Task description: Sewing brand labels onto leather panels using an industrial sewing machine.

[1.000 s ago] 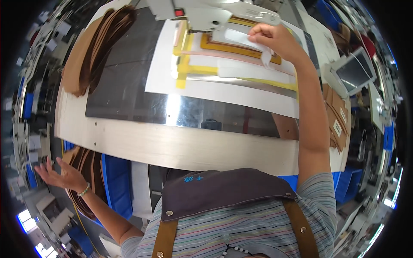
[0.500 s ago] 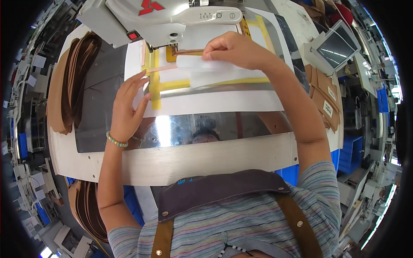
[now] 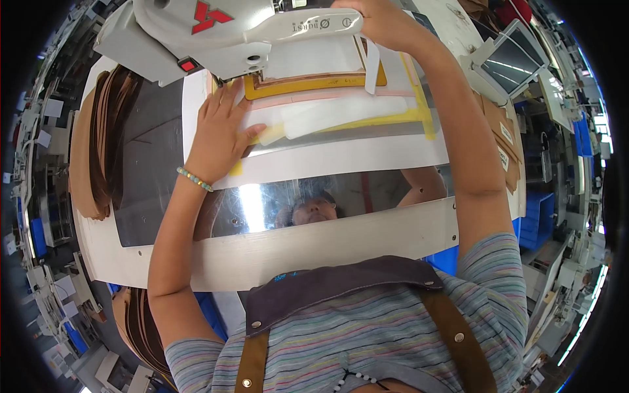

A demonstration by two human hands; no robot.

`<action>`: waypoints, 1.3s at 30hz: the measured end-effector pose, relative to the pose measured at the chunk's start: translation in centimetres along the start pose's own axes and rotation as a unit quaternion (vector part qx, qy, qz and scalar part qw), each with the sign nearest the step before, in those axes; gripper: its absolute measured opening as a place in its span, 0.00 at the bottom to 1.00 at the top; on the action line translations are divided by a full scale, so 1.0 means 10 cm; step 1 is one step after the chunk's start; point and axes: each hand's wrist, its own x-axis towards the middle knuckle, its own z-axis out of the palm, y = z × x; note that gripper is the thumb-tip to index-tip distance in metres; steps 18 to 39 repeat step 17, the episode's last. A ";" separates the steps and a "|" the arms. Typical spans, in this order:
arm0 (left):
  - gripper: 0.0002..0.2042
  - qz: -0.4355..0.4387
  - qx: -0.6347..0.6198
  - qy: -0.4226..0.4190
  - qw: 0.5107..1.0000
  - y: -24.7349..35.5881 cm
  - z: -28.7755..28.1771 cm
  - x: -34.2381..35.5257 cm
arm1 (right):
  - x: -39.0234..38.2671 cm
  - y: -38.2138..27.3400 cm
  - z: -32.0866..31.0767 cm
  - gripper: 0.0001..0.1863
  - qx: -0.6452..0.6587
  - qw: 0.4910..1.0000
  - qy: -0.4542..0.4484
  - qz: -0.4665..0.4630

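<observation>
My left hand [image 3: 219, 131] lies on the left side of a white board [image 3: 367, 156], its fingers stretched out and thumb apart, holding nothing. The fingertips reach a left corner of an amber-edged frame [image 3: 314, 87]. Below that frame runs a pink strip [image 3: 275, 99]; a translucent white sheet [image 3: 347, 116] rests nearby, along yellow tape [image 3: 429, 124]. My right hand [image 3: 383, 25] is closed at the end of the white machine arm [image 3: 304, 27], fingertips partly hidden. From beneath it hangs a narrow white strip [image 3: 372, 71], apparently held in that hand.
The machine's bulky head stands at upper left. Brown curved pieces [image 3: 92, 144] are stacked on the left, and flat brown pieces [image 3: 501, 141] lie at right below a tilted screen [image 3: 511, 59]. A shiny metal plate [image 3: 367, 190] spans the near side. A blue crate [image 3: 538, 219] stands lower right.
My right hand has moved up and right to the arm's end, with the white strip below it. More of the pink strip shows. My left hand has moved right and lies flatter.
</observation>
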 end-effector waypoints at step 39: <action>0.37 -0.007 0.005 -0.016 1.000 0.04 0.04 0.03 | 0.36 -0.09 1.08 0.14 -0.091 0.994 -0.061 0.020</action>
